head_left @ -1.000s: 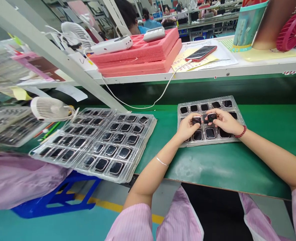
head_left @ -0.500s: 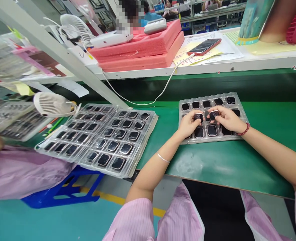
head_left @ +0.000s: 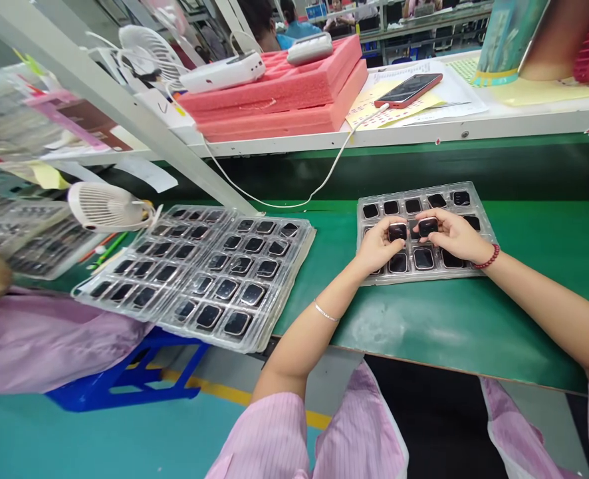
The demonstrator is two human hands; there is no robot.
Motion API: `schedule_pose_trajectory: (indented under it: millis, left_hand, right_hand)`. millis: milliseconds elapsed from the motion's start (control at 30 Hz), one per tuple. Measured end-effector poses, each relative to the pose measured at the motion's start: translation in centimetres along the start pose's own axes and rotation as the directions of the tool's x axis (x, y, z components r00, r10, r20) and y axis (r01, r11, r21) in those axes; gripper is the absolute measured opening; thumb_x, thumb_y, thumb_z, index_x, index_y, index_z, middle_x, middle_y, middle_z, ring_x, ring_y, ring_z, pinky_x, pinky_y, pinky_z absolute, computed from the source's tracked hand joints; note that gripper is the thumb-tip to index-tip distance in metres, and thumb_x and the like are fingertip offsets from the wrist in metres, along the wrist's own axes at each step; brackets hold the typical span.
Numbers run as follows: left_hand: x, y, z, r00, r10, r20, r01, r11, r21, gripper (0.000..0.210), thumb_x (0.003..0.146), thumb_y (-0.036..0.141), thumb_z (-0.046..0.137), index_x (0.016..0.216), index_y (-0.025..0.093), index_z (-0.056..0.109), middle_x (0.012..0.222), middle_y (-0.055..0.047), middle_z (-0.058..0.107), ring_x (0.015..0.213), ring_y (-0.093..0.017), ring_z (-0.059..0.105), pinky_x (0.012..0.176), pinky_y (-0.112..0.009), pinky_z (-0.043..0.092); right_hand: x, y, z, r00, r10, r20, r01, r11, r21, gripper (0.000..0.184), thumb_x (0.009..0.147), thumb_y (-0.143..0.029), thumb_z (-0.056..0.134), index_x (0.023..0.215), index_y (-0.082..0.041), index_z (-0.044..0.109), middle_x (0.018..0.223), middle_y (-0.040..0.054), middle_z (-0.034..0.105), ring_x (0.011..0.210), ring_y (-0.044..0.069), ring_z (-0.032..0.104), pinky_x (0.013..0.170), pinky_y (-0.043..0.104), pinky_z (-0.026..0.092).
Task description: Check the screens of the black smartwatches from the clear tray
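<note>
Over a clear plastic tray [head_left: 441,274] of square black-faced watch bodies, both of my hands are at work. My left hand [head_left: 378,247] grips one watch body [head_left: 397,231] between thumb and fingers at the tray's left part. In my right hand [head_left: 453,236] is a second watch body [head_left: 428,227], pinched by its edges just above the tray. The two held pieces are side by side, a small gap apart, faces up and dark. More watch bodies sit in the pockets around them; my hands hide some pockets.
Left on the green bench [head_left: 384,319] lie stacked trays [head_left: 274,306] full of watch bodies. A white fan [head_left: 106,206] stands behind them. Above runs a shelf [head_left: 404,133] with a phone [head_left: 409,90] and red foam [head_left: 274,120]. Another person's sleeve [head_left: 55,339] is at far left.
Both hands stay over the same tray with a watch body in each. The faint pale marks on the held faces no longer show. The left piece is now more exposed to view.
</note>
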State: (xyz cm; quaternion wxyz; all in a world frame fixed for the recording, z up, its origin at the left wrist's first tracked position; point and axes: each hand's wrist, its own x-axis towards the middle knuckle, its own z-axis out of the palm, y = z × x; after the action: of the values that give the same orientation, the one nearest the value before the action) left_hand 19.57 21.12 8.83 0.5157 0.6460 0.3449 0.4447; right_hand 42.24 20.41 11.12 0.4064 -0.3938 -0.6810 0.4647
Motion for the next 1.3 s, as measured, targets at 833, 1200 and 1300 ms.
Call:
schedule_pose_trajectory:
  millis: [833, 1200, 1300]
  left_hand:
    - [0.17, -0.29, -0.02, 0.999, -0.037, 0.014, 0.038, 0.996, -0.080, 0.049, 0.076, 0.014, 0.065, 0.125, 0.017, 0.061, 0.123, -0.012, 0.071, 0.115, -0.026, 0.070, 0.089, -0.036, 0.063]
    - [0.02, -0.41, -0.18, 0.999, -0.018, 0.039, 0.021, 0.997, -0.079, 0.049, 0.082, 0.027, 0.075, 0.128, 0.018, 0.060, 0.116, -0.010, 0.071, 0.110, -0.025, 0.071, 0.086, -0.033, 0.062]
    - [0.04, -0.49, -0.21, 0.999, -0.018, 0.032, 0.020, 0.997, -0.077, 0.054, 0.082, 0.027, 0.075, 0.133, 0.019, 0.058, 0.110, -0.009, 0.072, 0.106, -0.023, 0.071, 0.085, -0.033, 0.062]
  right_hand:
    - [0.13, -0.07, 0.16, 0.999, -0.025, 0.027, 0.025, 1.000, 0.001, 0.037, 0.078, -0.017, 0.065, 0.114, -0.023, 0.068, 0.116, 0.0084, 0.076, 0.096, 0.025, 0.076, 0.086, 0.043, 0.067]
    - [0.14, 0.25, 0.01, 0.999, -0.008, 0.042, 0.009, 1.000, -0.008, 0.031, 0.083, -0.022, 0.067, 0.114, -0.022, 0.069, 0.110, 0.0077, 0.076, 0.089, 0.022, 0.075, 0.084, 0.043, 0.068]
    - [0.15, 0.24, 0.03, 0.999, -0.022, 0.036, 0.022, 1.000, -0.018, 0.031, 0.084, -0.022, 0.066, 0.115, -0.022, 0.068, 0.113, 0.0084, 0.075, 0.083, 0.020, 0.075, 0.079, 0.040, 0.069]
